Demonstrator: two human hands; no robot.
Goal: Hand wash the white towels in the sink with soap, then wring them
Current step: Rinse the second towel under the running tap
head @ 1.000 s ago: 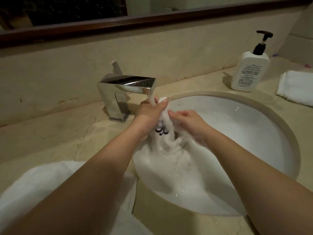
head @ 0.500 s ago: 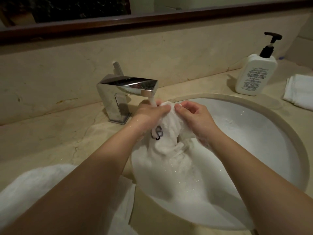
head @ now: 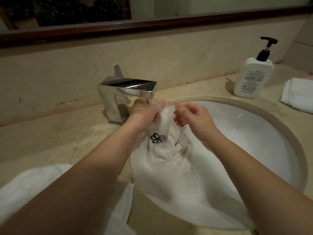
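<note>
A beige marble counter [head: 50,133] runs under a matching splashback, with a dark wooden mirror frame [head: 152,24] along the top of it. A white oval sink [head: 264,133] is set into the counter, foam and water lying in its near half. At its far left rim stands a square chrome tap [head: 125,94], water running from the spout. Far right, a white pump bottle [head: 253,77] stands upright, and just right of it lies a folded white cloth [head: 298,94]. More white cloth [head: 25,187] is spread on the near left counter.

The towel [head: 162,145] hangs in the sink, bunched at the top under the spout and widening down into the foam, so its long axis runs from the tap toward the near rim. A black flower logo faces up on it.

The left hand [head: 144,114] clenches the gathered top. The right hand [head: 193,116] sits just beside it, fingers curled at the cloth; whether they actually pinch it, I cannot tell.
</note>
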